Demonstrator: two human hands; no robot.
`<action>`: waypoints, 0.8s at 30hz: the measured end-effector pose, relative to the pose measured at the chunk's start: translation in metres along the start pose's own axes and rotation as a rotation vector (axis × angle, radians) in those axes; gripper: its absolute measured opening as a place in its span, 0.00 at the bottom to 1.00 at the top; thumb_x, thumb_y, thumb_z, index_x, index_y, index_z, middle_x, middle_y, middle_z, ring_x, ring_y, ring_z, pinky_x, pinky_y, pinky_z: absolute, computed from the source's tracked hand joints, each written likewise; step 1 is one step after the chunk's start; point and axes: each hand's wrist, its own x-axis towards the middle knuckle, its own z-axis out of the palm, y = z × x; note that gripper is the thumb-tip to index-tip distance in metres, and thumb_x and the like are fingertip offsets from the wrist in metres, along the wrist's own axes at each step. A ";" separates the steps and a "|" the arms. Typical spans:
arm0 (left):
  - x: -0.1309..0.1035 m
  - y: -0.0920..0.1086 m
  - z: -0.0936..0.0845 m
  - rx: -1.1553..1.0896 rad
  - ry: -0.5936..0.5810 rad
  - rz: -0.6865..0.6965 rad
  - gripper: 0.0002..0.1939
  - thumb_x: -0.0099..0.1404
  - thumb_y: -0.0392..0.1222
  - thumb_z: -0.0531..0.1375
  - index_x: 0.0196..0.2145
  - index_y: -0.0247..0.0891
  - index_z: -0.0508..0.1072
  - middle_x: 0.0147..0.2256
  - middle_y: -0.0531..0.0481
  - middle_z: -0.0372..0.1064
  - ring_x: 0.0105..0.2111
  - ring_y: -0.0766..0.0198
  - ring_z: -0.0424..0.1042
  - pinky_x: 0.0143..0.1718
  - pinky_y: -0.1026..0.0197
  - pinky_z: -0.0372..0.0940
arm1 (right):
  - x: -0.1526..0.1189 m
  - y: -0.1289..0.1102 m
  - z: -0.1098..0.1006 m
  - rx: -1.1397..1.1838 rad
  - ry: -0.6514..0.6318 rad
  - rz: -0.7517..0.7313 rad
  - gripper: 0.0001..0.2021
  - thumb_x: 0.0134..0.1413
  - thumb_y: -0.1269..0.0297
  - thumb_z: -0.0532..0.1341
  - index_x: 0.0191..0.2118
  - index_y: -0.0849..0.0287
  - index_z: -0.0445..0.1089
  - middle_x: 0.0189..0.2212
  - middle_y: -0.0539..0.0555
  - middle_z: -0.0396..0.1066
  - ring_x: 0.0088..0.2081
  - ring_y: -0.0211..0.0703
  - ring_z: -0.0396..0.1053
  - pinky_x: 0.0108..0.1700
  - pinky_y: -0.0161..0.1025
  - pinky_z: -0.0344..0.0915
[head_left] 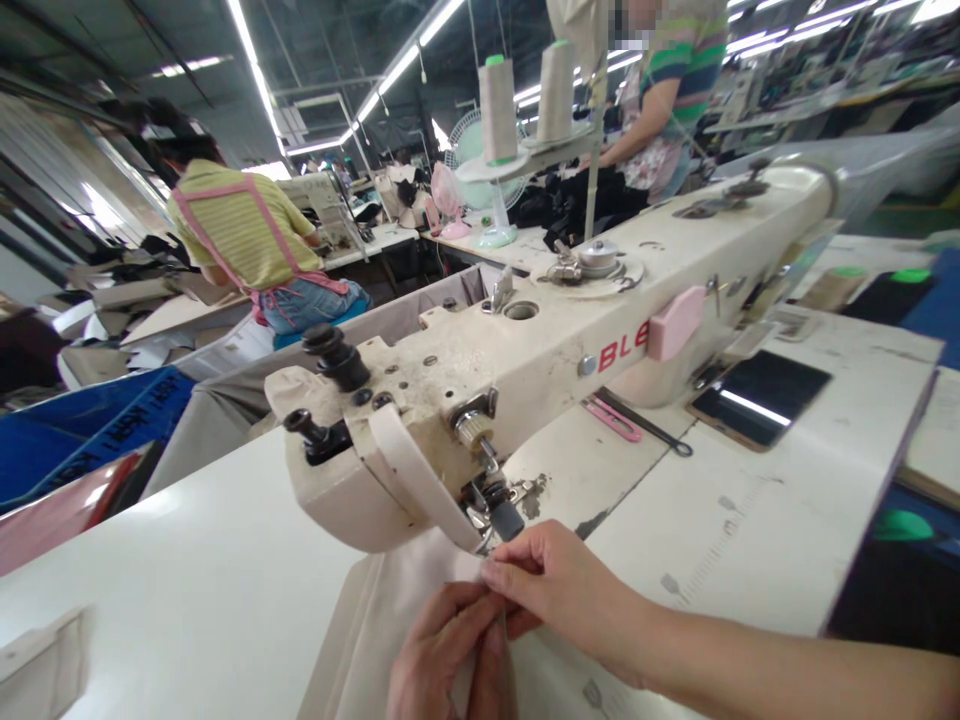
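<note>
the left hand [450, 655] ran off the bottom edge; the machine head [390, 460] hid the needle; the cloth [397, 610] was cut off below.

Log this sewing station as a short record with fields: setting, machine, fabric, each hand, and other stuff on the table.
setting: workshop with rows of sewing tables; a person in a striped top sits at the next table, back turned
machine: off-white sewing machine, red letters on its arm
fabric: pale cloth lying under the presser foot
left hand: pinching the cloth edge
right hand: pinching the cloth beside the foot
table: phone, pink clip
thread: two cones behind the machine
</note>
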 end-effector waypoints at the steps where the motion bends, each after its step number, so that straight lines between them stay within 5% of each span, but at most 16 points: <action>1: 0.003 -0.001 -0.005 -0.025 -0.021 -0.020 0.13 0.65 0.35 0.54 0.44 0.43 0.75 0.36 0.50 0.73 0.35 0.67 0.74 0.37 0.70 0.68 | 0.000 0.001 0.000 -0.007 -0.002 -0.007 0.09 0.44 0.61 0.59 0.23 0.62 0.66 0.21 0.49 0.62 0.24 0.37 0.64 0.32 0.38 0.67; 5: 0.019 -0.013 -0.019 -0.045 0.011 -0.301 0.09 0.67 0.45 0.53 0.40 0.40 0.70 0.27 0.53 0.69 0.25 0.69 0.69 0.25 0.70 0.64 | 0.002 0.003 0.002 -0.075 -0.003 -0.055 0.07 0.45 0.66 0.58 0.22 0.62 0.67 0.20 0.49 0.64 0.23 0.38 0.65 0.30 0.37 0.68; 9: 0.034 -0.023 -0.028 -0.032 -0.223 -0.401 0.11 0.65 0.47 0.53 0.33 0.37 0.69 0.22 0.55 0.62 0.18 0.71 0.60 0.18 0.70 0.56 | 0.004 0.005 0.000 -0.116 0.007 -0.081 0.06 0.46 0.70 0.57 0.22 0.62 0.67 0.19 0.48 0.63 0.23 0.37 0.65 0.29 0.35 0.67; 13: 0.040 -0.024 -0.030 -0.101 -0.277 -0.551 0.12 0.62 0.49 0.53 0.33 0.37 0.67 0.17 0.59 0.57 0.14 0.72 0.56 0.12 0.71 0.52 | 0.005 0.006 -0.002 -0.117 0.004 -0.098 0.05 0.48 0.70 0.56 0.28 0.62 0.69 0.21 0.48 0.66 0.24 0.38 0.68 0.29 0.34 0.68; 18: 0.036 -0.022 -0.018 -0.125 -0.096 -0.621 0.09 0.59 0.47 0.56 0.27 0.39 0.65 0.19 0.57 0.63 0.13 0.70 0.63 0.12 0.69 0.57 | -0.005 0.018 0.003 -0.227 0.037 -0.187 0.21 0.41 0.75 0.63 0.46 0.57 0.67 0.23 0.45 0.70 0.24 0.38 0.70 0.25 0.29 0.63; 21: 0.039 -0.017 -0.012 0.017 0.033 -0.728 0.06 0.59 0.41 0.56 0.25 0.38 0.66 0.15 0.58 0.63 0.11 0.70 0.62 0.10 0.70 0.56 | -0.010 0.023 0.002 -0.354 -0.024 -0.198 0.21 0.41 0.77 0.59 0.44 0.56 0.72 0.22 0.46 0.70 0.24 0.37 0.70 0.24 0.28 0.60; 24: 0.048 -0.008 -0.011 0.111 0.004 -0.830 0.08 0.60 0.35 0.54 0.23 0.38 0.65 0.11 0.59 0.61 0.10 0.71 0.61 0.11 0.72 0.55 | -0.007 0.015 -0.004 -0.385 -0.047 -0.138 0.18 0.42 0.78 0.55 0.38 0.57 0.75 0.18 0.45 0.67 0.21 0.38 0.69 0.22 0.28 0.59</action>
